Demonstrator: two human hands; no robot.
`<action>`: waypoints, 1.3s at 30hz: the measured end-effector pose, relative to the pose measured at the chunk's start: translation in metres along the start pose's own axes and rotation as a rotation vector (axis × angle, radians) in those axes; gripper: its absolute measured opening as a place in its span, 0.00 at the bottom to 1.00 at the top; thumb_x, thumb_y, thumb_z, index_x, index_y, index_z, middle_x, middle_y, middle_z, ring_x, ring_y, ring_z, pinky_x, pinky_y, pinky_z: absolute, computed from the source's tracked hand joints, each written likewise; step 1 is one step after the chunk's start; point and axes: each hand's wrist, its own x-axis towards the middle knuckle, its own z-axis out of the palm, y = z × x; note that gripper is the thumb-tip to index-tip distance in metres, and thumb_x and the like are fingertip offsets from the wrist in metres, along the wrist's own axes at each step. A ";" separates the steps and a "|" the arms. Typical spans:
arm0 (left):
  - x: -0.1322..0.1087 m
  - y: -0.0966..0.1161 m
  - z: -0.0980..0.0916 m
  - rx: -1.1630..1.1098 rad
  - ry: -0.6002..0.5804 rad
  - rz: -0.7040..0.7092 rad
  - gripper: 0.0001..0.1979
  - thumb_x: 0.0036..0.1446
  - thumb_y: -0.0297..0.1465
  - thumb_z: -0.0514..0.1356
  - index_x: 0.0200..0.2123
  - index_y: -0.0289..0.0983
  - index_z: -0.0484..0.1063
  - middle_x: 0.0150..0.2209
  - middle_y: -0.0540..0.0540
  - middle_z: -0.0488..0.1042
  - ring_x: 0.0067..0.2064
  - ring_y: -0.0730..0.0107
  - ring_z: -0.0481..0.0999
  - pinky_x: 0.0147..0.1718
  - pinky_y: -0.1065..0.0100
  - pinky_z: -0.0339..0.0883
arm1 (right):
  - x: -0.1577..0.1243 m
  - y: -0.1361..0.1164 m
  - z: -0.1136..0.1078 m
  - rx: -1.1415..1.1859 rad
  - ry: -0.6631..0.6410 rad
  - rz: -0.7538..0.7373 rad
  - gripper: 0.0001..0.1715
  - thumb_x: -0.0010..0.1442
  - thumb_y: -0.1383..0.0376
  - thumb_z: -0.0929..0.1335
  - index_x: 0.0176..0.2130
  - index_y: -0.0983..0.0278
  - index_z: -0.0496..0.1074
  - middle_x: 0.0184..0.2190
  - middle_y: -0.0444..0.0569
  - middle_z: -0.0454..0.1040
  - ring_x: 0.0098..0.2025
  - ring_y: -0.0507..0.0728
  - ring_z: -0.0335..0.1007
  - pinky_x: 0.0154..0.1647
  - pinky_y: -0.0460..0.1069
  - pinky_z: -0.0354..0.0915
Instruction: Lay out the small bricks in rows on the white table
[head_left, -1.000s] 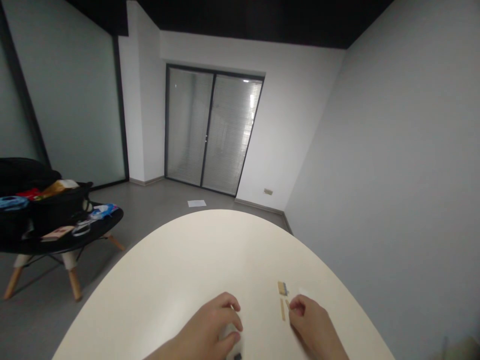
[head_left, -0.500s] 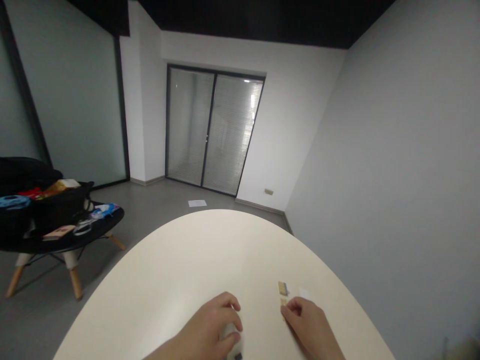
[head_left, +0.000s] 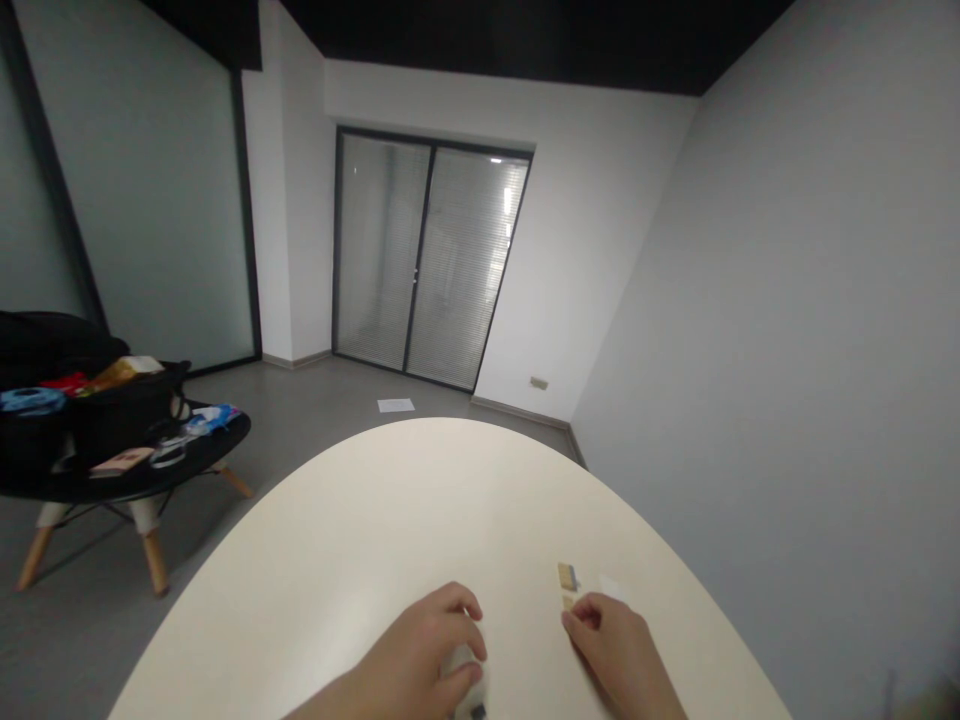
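Observation:
My left hand (head_left: pixel 420 660) lies on the white round table (head_left: pixel 360 540) near its front edge, fingers curled round a small white object (head_left: pixel 466 678) with a dark end. My right hand (head_left: pixel 611 645) rests to its right, fingers pinched down on thin light-wood pieces (head_left: pixel 568 603) that it mostly covers. Just beyond the fingertips lies a small tan and blue piece (head_left: pixel 567 576), with a small white slip (head_left: pixel 609 586) beside it.
A low black table (head_left: pixel 142 480) on wooden legs stands at the left, loaded with a black bag and coloured items. A sheet of paper (head_left: pixel 395 405) lies on the grey floor before the glass sliding doors (head_left: pixel 427 265). A grey wall runs along the right.
My right hand has slid left over the thin wood pieces, hiding the strip that lay beside it a second ago. My left hand has stayed put.

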 end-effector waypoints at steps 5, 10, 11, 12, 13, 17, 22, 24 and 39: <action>0.000 0.002 -0.001 -0.009 0.006 0.001 0.13 0.48 0.20 0.62 0.35 0.41 0.79 0.49 0.47 0.72 0.49 0.67 0.74 0.52 0.71 0.64 | -0.001 -0.003 -0.002 -0.016 -0.001 0.008 0.11 0.55 0.65 0.66 0.24 0.61 0.76 0.26 0.48 0.80 0.32 0.58 0.76 0.33 0.48 0.62; 0.001 0.006 -0.002 0.028 -0.015 -0.021 0.13 0.48 0.20 0.62 0.34 0.40 0.80 0.45 0.47 0.75 0.45 0.69 0.75 0.47 0.73 0.66 | 0.000 -0.002 -0.001 -0.021 0.016 -0.004 0.11 0.55 0.64 0.67 0.24 0.61 0.77 0.26 0.48 0.80 0.31 0.58 0.75 0.33 0.48 0.61; 0.001 0.008 -0.003 0.054 -0.029 -0.041 0.12 0.48 0.20 0.61 0.34 0.40 0.80 0.42 0.47 0.75 0.42 0.70 0.76 0.44 0.74 0.67 | 0.000 -0.002 -0.001 -0.016 0.015 -0.005 0.11 0.55 0.64 0.67 0.24 0.61 0.77 0.26 0.48 0.80 0.31 0.58 0.75 0.33 0.48 0.61; 0.002 0.010 -0.005 0.086 -0.044 -0.068 0.12 0.49 0.21 0.60 0.34 0.39 0.80 0.40 0.48 0.76 0.38 0.71 0.76 0.41 0.74 0.67 | -0.001 -0.002 -0.002 -0.012 0.015 -0.005 0.12 0.55 0.63 0.67 0.24 0.61 0.77 0.25 0.48 0.80 0.31 0.58 0.75 0.33 0.48 0.61; 0.002 0.011 -0.007 0.121 -0.057 -0.096 0.12 0.50 0.22 0.60 0.34 0.39 0.80 0.38 0.48 0.76 0.36 0.71 0.76 0.38 0.74 0.67 | -0.001 -0.002 -0.003 -0.007 0.016 -0.003 0.13 0.55 0.62 0.66 0.24 0.61 0.76 0.25 0.48 0.80 0.31 0.58 0.75 0.33 0.48 0.61; 0.002 0.012 -0.016 0.232 -0.095 -0.164 0.11 0.51 0.25 0.59 0.33 0.41 0.81 0.34 0.49 0.78 0.35 0.69 0.75 0.36 0.72 0.64 | -0.004 -0.007 -0.011 0.012 0.044 0.003 0.20 0.59 0.56 0.63 0.23 0.60 0.75 0.25 0.49 0.79 0.30 0.58 0.74 0.31 0.49 0.60; -0.001 0.009 -0.020 0.255 -0.168 -0.196 0.10 0.46 0.25 0.59 0.26 0.40 0.81 0.24 0.52 0.75 0.27 0.72 0.71 0.28 0.73 0.58 | -0.006 -0.012 -0.016 0.058 0.071 0.002 0.23 0.60 0.52 0.60 0.25 0.59 0.76 0.25 0.49 0.80 0.29 0.59 0.73 0.31 0.49 0.61; -0.003 0.009 -0.019 0.215 -0.196 -0.224 0.10 0.43 0.26 0.60 0.26 0.41 0.82 0.21 0.53 0.74 0.25 0.72 0.71 0.25 0.74 0.56 | -0.007 -0.011 -0.015 0.083 0.083 0.008 0.23 0.59 0.52 0.60 0.26 0.59 0.76 0.26 0.49 0.80 0.30 0.59 0.74 0.32 0.49 0.61; 0.000 0.028 -0.021 0.166 -0.334 -0.292 0.11 0.41 0.23 0.60 0.24 0.41 0.81 0.19 0.55 0.71 0.24 0.72 0.68 0.22 0.75 0.54 | -0.032 -0.034 -0.009 0.196 -0.229 -0.280 0.15 0.50 0.63 0.66 0.35 0.61 0.81 0.28 0.48 0.78 0.31 0.55 0.70 0.34 0.46 0.62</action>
